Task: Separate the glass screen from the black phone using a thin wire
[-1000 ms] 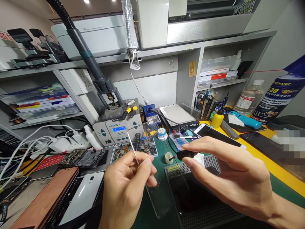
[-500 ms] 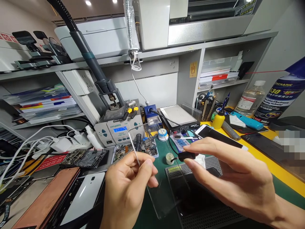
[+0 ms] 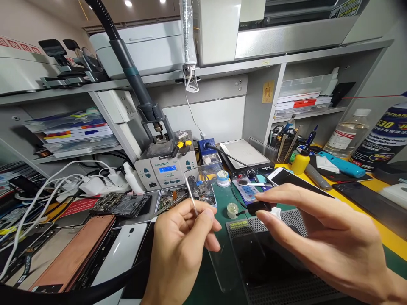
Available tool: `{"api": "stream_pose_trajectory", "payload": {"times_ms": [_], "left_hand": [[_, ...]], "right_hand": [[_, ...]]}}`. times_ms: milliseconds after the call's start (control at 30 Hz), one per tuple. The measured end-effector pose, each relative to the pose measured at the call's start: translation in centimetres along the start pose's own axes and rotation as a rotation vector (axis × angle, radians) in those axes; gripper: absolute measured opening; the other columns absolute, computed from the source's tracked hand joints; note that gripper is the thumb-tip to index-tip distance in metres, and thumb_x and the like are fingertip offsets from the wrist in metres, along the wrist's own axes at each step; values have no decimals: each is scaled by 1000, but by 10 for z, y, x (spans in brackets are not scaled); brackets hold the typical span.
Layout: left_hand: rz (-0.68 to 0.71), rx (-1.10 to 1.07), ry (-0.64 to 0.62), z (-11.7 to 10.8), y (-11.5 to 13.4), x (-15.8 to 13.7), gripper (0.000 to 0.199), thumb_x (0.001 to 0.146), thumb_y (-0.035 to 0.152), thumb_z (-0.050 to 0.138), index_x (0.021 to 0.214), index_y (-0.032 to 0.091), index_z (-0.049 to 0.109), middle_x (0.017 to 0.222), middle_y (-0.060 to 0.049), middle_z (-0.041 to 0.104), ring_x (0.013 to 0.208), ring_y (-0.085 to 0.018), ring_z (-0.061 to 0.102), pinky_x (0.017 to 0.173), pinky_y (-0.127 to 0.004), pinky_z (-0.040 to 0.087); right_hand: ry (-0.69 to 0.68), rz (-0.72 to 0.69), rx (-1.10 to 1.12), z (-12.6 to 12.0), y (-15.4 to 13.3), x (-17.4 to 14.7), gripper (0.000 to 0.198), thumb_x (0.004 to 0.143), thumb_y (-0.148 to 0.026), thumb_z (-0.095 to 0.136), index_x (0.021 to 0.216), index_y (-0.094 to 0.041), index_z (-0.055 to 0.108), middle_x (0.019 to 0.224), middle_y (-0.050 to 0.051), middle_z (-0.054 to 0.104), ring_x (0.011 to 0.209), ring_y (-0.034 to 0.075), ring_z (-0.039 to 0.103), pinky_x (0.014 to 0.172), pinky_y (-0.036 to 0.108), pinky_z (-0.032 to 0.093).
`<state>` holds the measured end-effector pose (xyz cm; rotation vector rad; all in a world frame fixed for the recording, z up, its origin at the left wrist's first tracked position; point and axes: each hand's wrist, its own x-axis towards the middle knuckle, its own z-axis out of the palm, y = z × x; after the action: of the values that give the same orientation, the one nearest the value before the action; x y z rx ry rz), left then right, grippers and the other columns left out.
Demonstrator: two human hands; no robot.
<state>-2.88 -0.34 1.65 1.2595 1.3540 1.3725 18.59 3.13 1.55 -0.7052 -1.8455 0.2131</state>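
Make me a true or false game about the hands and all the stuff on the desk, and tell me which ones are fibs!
1. The left hand holds a thin see-through piece. True.
2. The yellow bottle is lying on its side. False: the yellow bottle stands upright.
3. The little display on the grey box glows red. False: the display glows blue.
4. The right hand pinches a small black thing between thumb and finger. True.
5. The two hands are touching each other. False: there is a gap between them.
6. A copper-coloured panel lies among the phone parts on the left side of the picture. True.
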Motion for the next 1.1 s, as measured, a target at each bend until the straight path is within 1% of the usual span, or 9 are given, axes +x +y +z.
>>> {"api": "stream_pose_trajectory", "payload": {"times_ms": [167, 233, 300, 400, 467, 667, 800, 967, 1100], "left_hand": [[-48, -65, -14, 1, 2, 1, 24, 87, 37, 64, 75, 17, 71, 66, -1, 69, 46, -12, 62, 50, -24, 48], [-63, -73, -24, 2, 1, 2, 24, 87, 36, 63, 76, 17, 71, 66, -1, 69, 44, -12, 62, 49, -24, 49], [-69, -66, -36, 3, 2, 2, 24, 86, 36, 63, 76, 16, 72, 66, -1, 69, 43, -12, 62, 48, -24, 48], [-84, -53, -47, 4, 3, 2, 24, 86, 36, 64, 76, 16, 72, 67, -1, 70, 43, -12, 61, 48, -24, 48], [-99, -49, -49, 5, 4, 0, 23, 86, 36, 64, 77, 16, 72, 67, -1, 70, 43, -11, 61, 49, -24, 48], [-129, -44, -36, 8, 10, -4, 24, 86, 35, 59, 77, 17, 71, 65, 0, 68, 44, -12, 59, 49, -25, 46], [-141, -31, -21, 9, 13, -5, 24, 85, 36, 59, 77, 17, 70, 65, 0, 69, 44, -12, 59, 50, -26, 45], [-135, -33, -14, 10, 14, -6, 24, 84, 36, 58, 76, 17, 70, 64, -1, 68, 43, -12, 58, 50, -26, 45], [-134, -29, -15, 10, 14, -6, 24, 84, 36, 58, 76, 17, 70, 63, -1, 68, 43, -12, 58, 49, -27, 45]], "right_hand": [[48, 124, 6, 2, -2, 1, 25, 81, -16, 78, 103, -25, 76, 97, 1, 78, 80, 15, 71, 72, 23, 58], [34, 158, 38, 5, -3, 1, 24, 81, -17, 78, 104, -26, 76, 99, 1, 79, 83, 15, 71, 71, 22, 58], [2, 166, 72, 7, -5, 1, 27, 82, -17, 78, 107, -28, 75, 102, 0, 78, 87, 16, 71, 75, 24, 57], [-41, 144, 103, 10, -7, -1, 31, 82, -15, 78, 109, -28, 74, 103, 0, 77, 92, 17, 71, 84, 28, 55], [-61, 120, 131, 11, -7, -2, 32, 82, -14, 79, 110, -27, 74, 102, 1, 76, 93, 18, 70, 86, 30, 54], [-110, 68, 193, 14, -4, -1, 36, 81, -9, 77, 114, -24, 72, 99, 5, 74, 94, 22, 68, 85, 38, 54], [-93, 42, 169, 14, -5, 0, 35, 81, -7, 76, 113, -22, 73, 97, 7, 74, 92, 23, 68, 82, 39, 54], [-108, -7, 168, 13, -6, 2, 35, 81, -5, 74, 114, -18, 73, 92, 8, 73, 88, 23, 67, 84, 42, 54], [-107, -5, 168, 13, -5, 2, 35, 82, -4, 73, 114, -17, 73, 93, 10, 72, 88, 24, 66, 80, 42, 54]]}}
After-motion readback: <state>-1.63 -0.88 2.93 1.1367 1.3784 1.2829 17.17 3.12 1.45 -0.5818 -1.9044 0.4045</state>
